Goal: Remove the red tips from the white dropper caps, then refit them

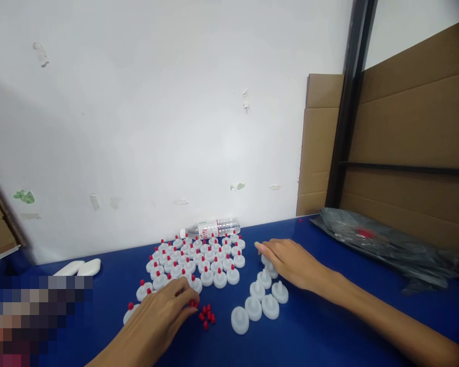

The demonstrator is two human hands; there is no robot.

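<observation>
My left hand (164,311) is closed in a pinch on a red cap (193,304), which is partly hidden by the fingers. Close to its fingertips lies a small pile of loose red caps (208,314). Beyond and beside it stand many round white nozzle lids (207,277) with red caps on their tips. On the right, my right hand (286,260) hovers over or rests on the far end of a group of bare white nozzle lids (270,306). Its fingers are bunched near one lid, but their undersides are hidden, so I cannot tell whether it grips anything.
A clear plastic bottle (214,228) lies on its side by the wall. Two white, rounded objects (88,267) rest on the blue table (309,336) at left. A grey plastic bag (382,250) lies at right, before cardboard (416,122) and a dark metal post (344,117).
</observation>
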